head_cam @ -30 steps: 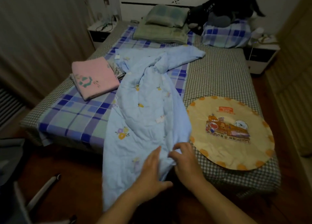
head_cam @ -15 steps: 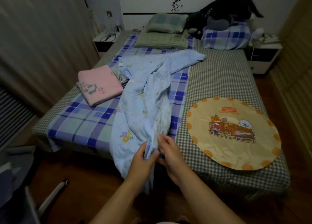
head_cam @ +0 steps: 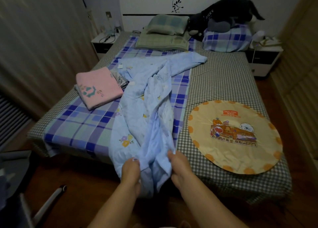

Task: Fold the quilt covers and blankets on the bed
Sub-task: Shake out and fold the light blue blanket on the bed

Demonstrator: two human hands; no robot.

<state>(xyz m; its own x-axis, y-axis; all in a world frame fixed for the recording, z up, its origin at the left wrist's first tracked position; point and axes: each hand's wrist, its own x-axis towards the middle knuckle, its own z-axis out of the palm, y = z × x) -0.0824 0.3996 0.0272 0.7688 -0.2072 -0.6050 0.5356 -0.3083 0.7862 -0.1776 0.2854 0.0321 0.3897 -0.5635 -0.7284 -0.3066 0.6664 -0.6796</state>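
Observation:
A light blue quilt cover (head_cam: 148,97) with small flowers lies crumpled lengthwise down the bed (head_cam: 220,83), its near end hanging over the foot edge. My left hand (head_cam: 130,171) grips that near edge on the left, thumb on top. My right hand (head_cam: 179,167) grips the same edge a little to the right, fingers curled into the cloth. A folded pink blanket (head_cam: 98,86) sits on the left side of the bed on a blue plaid sheet (head_cam: 82,124).
A round yellow cushion cover (head_cam: 235,134) lies flat on the right. Green pillows (head_cam: 165,33), a plaid pillow (head_cam: 227,40) and a dark plush toy (head_cam: 223,16) sit by the headboard. Nightstands flank the bed. A chair (head_cam: 20,193) stands at lower left on the wooden floor.
Both hands have gathered the quilt cover's near edge and moved apart along it. The cloth, spread wider a second ago, is now bunched narrower and pulled toward me.

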